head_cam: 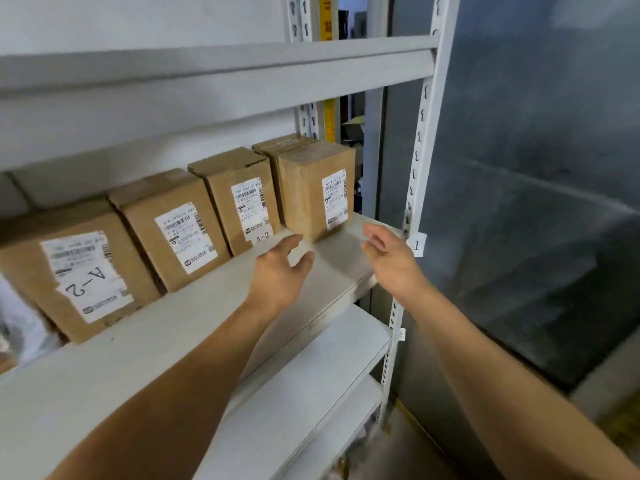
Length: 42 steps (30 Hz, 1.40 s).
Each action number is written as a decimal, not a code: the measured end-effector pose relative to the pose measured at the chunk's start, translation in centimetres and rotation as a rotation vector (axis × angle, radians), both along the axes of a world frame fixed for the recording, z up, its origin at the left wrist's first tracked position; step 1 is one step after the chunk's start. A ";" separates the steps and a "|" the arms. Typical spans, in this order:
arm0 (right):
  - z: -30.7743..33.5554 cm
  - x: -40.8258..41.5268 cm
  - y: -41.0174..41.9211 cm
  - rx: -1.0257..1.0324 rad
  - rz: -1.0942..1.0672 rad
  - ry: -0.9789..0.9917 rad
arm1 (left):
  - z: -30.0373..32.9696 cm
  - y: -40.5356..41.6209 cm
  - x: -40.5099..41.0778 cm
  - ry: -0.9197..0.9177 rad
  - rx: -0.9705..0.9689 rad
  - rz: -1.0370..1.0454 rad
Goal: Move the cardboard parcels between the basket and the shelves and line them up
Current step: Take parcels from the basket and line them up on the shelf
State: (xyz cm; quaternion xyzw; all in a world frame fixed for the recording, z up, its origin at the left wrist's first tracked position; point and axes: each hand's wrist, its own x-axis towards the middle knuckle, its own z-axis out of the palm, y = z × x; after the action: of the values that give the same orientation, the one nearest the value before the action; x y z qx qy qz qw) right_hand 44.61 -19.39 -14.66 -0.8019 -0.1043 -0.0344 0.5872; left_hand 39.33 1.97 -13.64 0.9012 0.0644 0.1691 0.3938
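Four cardboard parcels stand in a row along the back of the grey shelf (194, 327), labels facing me, with a fifth parcel (277, 144) tucked behind the last one. The rightmost parcel (313, 192) stands near the shelf's right end, just beyond my fingertips. My left hand (278, 268) hovers over the shelf just in front of its lower left corner, fingers loosely spread and holding nothing. My right hand (389, 258) hangs just to its right, near the upright post (420, 161), palm turned inward, fingers relaxed and empty. The parcel lies between and slightly past both hands; neither plainly touches it.
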 end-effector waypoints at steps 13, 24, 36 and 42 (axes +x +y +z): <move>-2.1 -22.3 -8.0 -0.328 -0.330 0.070 | -1.8 -7.8 -13.5 0.011 -0.048 -0.392; -10.5 -36.3 -22.9 -0.276 -0.490 0.316 | -10.1 -23.1 -20.9 0.269 0.004 -0.615; -20.1 -50.8 -40.0 -0.283 -0.611 0.641 | -20.2 -43.2 -32.3 0.518 0.091 -0.742; -24.5 -52.4 -44.9 -0.271 -0.698 0.747 | -25.3 -48.8 -32.9 0.665 0.122 -0.827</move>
State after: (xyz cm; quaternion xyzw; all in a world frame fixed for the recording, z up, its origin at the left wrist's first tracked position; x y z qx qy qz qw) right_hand -7.82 -64.28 -39.12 -0.8153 0.3816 0.0739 0.4293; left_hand 6.44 -46.88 -38.89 0.8775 -0.1848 -0.2917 0.3326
